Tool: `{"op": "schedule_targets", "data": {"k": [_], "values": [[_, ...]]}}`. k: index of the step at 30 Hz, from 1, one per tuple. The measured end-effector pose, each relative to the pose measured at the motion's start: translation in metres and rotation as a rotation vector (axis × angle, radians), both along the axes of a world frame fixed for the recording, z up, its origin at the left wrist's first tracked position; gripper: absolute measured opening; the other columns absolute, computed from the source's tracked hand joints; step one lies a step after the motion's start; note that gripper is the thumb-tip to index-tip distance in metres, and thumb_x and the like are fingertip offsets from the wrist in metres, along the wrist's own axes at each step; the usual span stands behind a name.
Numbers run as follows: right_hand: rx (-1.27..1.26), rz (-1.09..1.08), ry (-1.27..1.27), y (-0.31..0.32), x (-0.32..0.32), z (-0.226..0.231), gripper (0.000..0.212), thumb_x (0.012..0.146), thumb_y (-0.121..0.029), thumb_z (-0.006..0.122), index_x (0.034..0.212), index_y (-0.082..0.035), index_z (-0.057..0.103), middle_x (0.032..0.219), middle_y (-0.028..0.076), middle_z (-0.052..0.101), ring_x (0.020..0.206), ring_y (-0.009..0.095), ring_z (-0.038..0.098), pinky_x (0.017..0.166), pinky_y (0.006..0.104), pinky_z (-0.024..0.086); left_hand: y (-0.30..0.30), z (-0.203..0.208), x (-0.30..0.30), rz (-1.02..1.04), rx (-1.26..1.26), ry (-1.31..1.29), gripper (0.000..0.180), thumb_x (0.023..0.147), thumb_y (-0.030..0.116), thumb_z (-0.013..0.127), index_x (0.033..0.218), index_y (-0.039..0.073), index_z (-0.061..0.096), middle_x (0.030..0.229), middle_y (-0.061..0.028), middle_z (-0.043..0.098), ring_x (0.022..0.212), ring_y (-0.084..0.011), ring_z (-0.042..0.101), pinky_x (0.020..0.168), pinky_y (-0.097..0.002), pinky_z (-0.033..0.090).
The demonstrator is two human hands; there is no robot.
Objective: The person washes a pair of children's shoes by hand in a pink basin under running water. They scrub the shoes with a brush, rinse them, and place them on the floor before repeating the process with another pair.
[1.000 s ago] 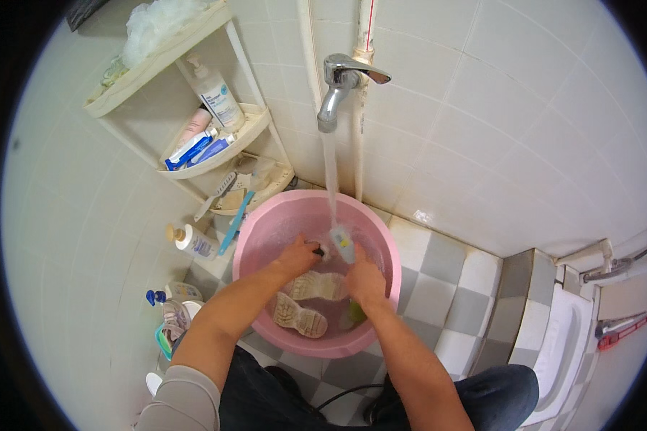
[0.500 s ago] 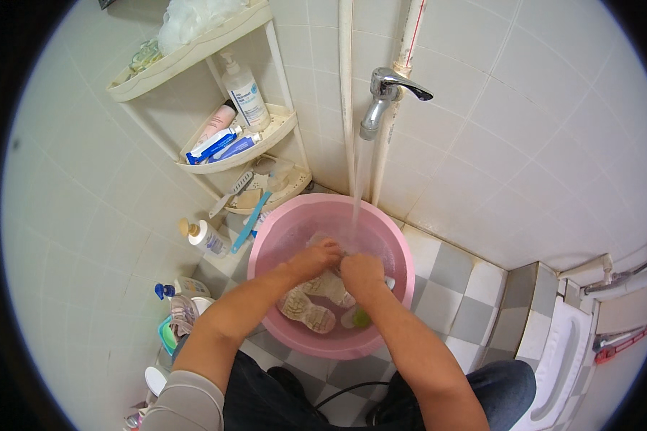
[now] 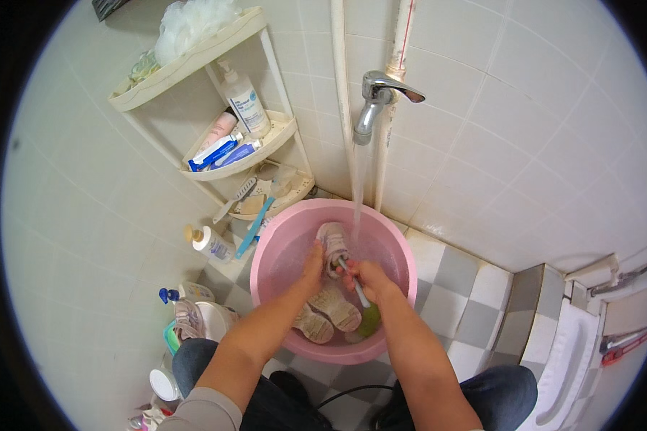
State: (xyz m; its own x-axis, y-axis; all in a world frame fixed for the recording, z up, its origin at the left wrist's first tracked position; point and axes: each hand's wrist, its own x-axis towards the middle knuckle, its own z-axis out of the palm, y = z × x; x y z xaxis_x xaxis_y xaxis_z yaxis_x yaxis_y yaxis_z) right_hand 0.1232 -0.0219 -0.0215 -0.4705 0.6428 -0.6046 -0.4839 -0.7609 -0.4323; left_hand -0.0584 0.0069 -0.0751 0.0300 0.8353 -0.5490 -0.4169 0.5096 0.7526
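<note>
A pale pink shoe (image 3: 333, 237) is held toe-up in the pink basin (image 3: 261, 287), with my left hand (image 3: 313, 267) closed on its left side. My right hand (image 3: 369, 277) grips a slim brush (image 3: 362, 296) by its pale grey handle. The brush's far end is at the shoe's opening, where its head is hidden. Nearer to me, two more pale shoes or soles (image 3: 336, 309) lie with ridged undersides up. Beside them is a green object (image 3: 371, 320), partly covered by my right wrist. Water runs from the chrome faucet (image 3: 369, 118) into the basin.
A corner shelf (image 3: 280, 134) with bottles and tubes stands at the back left. Below it are a lotion bottle (image 3: 212, 244) and a blue-handled brush (image 3: 255, 228). Another shoe (image 3: 187, 319) sits at the left among containers. A tiled ledge (image 3: 514, 305) rises at the right.
The shoe in my left hand has come up toe-first toward the stream. My hands have moved apart, and the brush handle in my right hand now shows. The ridged soles are now in plain view.
</note>
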Motion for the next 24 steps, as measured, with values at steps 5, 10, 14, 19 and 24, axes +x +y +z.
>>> {"op": "schedule_targets", "data": {"k": [5,10,14,19,24], "values": [[-0.002,0.159,-0.199,-0.021,0.005,0.043,0.035,0.093,-0.005,0.049,0.128,-0.002,0.043,0.09,0.016,0.065,0.062,0.018,0.056,0.05,0.0328,0.047,-0.011,0.029,0.003,-0.28,-0.159,-0.305,0.063,0.096,0.065,0.045,0.129,0.012,0.053,0.118,-0.0087,0.063,0.104,-0.0232,0.062,0.096,-0.0434,0.047],[0.266,0.566,-0.873,-0.025,0.012,0.038,0.032,0.095,-0.023,0.047,0.097,0.004,0.064,0.089,0.024,0.068,0.058,0.027,0.064,0.05,0.0413,0.049,0.004,0.045,0.016,-0.141,-0.035,-0.09,0.06,0.098,0.063,0.044,0.128,0.014,0.057,0.115,-0.0071,0.064,0.101,-0.0227,0.062,0.091,-0.0436,0.049],[0.546,0.459,-1.37,-0.023,-0.01,0.015,0.048,0.097,-0.035,0.043,0.085,0.004,0.069,0.081,0.023,0.067,0.066,0.031,0.067,0.057,0.0424,0.053,0.004,0.034,0.013,-0.109,-0.019,0.117,0.063,0.099,0.062,0.041,0.134,0.011,0.055,0.117,-0.0084,0.063,0.106,-0.0228,0.061,0.092,-0.0416,0.049],[0.141,0.123,-0.991,-0.005,-0.04,0.028,0.046,0.099,-0.039,0.046,0.082,0.001,0.061,0.059,0.014,0.055,0.043,0.024,0.051,0.04,0.0413,0.04,0.002,0.034,0.02,-0.096,-0.005,0.238,0.065,0.102,0.06,0.036,0.137,0.007,0.051,0.118,-0.0092,0.062,0.111,-0.0218,0.057,0.093,-0.0381,0.047],[0.276,0.723,-1.047,-0.009,0.0,0.065,0.047,0.101,-0.036,0.042,0.085,0.001,0.066,0.077,0.016,0.065,0.064,0.03,0.063,0.056,0.0444,0.05,0.017,0.02,-0.008,-0.141,0.058,0.322,0.064,0.103,0.057,0.034,0.134,0.006,0.056,0.119,-0.0105,0.062,0.108,-0.0226,0.057,0.094,-0.037,0.045]]}}
